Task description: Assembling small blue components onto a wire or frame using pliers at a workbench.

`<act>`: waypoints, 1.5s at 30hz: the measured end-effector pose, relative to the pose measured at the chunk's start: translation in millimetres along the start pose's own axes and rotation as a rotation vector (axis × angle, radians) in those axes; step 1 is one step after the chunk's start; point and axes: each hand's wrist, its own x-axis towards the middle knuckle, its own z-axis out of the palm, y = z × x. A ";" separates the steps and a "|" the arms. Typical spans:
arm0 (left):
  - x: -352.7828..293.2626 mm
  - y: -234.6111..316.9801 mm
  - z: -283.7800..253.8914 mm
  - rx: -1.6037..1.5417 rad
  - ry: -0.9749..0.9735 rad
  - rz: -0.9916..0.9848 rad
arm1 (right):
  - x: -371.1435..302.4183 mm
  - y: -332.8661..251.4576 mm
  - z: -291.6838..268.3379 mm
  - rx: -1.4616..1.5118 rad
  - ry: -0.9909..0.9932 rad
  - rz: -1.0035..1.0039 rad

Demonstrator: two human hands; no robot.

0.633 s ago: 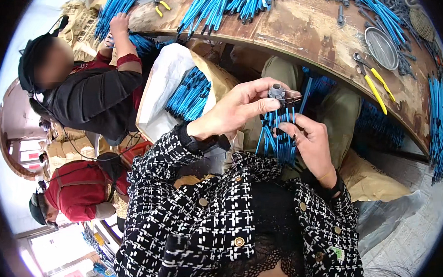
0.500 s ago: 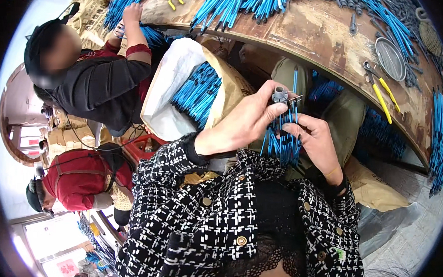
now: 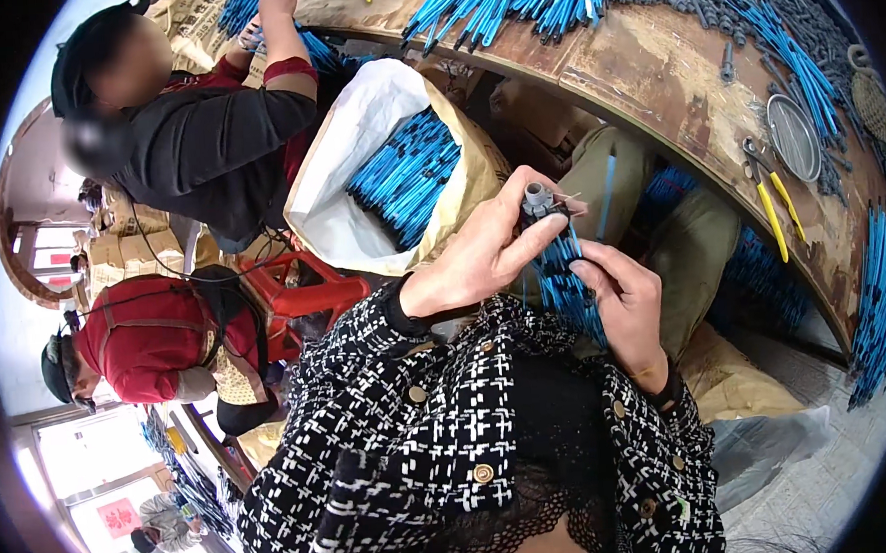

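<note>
My left hand (image 3: 491, 242) is closed around a grey ribbed plastic fitting (image 3: 536, 199), its hollow round end pointing up between thumb and fingers. Thin reddish points stick out beside its fingertips. Just to the right, my right hand (image 3: 624, 297) has its thumb and forefinger closed at the edge of a bunch of thin blue sticks (image 3: 576, 295) with black parts, apparently gripping one. The bunch hangs below the fitting, over my lap; where its lower ends rest is hidden. A smeared blue strip (image 3: 610, 186) shows above the right hand.
A sack of blue sticks (image 3: 309, 208) stands left of my hands. Ahead curves a worn wooden table (image 3: 643, 76) with yellow-handled pliers (image 3: 782, 204), a round sieve (image 3: 794, 138) and grey fittings (image 3: 684, 8). At the left are a co-worker (image 3: 205, 139) and a red stool (image 3: 309, 296).
The view has shifted slightly. My left hand has tilted the fitting and moved a little left. My right hand stays at the bunch. The upright blue stick by the fitting is now a blurred strip.
</note>
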 end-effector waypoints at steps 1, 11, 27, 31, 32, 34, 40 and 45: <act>-3.2 -4.5 -2.0 -0.055 -0.041 0.090 | -1.4 1.3 0.5 -0.068 0.007 -0.060; 28.3 -5.3 -2.2 -0.131 -0.266 0.233 | 0.7 -4.0 -6.0 -0.208 0.082 -0.128; 72.0 -2.1 -6.2 -0.392 0.009 0.010 | 24.1 10.1 -146.9 -1.062 0.293 -0.116; 66.8 -10.2 18.4 -0.495 -0.241 0.166 | 37.4 40.2 -213.7 -1.486 0.473 -0.142; 67.8 -13.2 30.0 -0.409 -0.312 0.076 | 41.3 48.6 -221.0 -1.442 0.441 -0.129; 70.1 -13.5 43.9 -0.400 -0.290 0.014 | 43.1 63.2 -238.5 -1.367 0.398 -0.120; 72.6 12.0 59.7 -0.256 -0.280 0.018 | 16.0 19.3 -217.1 -0.378 0.475 0.005; 50.3 49.0 50.0 -0.166 -0.272 0.067 | -1.5 -69.8 -164.5 0.032 -0.331 0.711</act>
